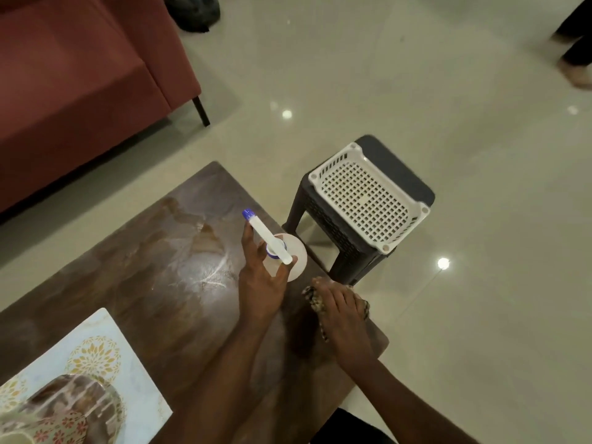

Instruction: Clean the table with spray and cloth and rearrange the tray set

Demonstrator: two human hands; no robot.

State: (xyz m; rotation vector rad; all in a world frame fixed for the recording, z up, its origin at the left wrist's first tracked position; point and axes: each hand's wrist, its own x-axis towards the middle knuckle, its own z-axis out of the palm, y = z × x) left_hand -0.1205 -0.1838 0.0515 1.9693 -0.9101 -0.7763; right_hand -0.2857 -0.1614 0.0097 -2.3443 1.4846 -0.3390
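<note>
While the spray bottle [282, 254] stands near the table's [144, 267] far right corner, both hands work that end.

At the near left corner sits the tray [96, 347] with its dishes. Left hand [261, 283], fingers spread and loose round the bottle, isn't gripping firmly; a nudge could tip it off the edge. Right hand [341, 310] presses flat on the cloth [315, 302] at the right edge. Beside the table, a stool [336, 238] carries a white basket [368, 200].
</note>
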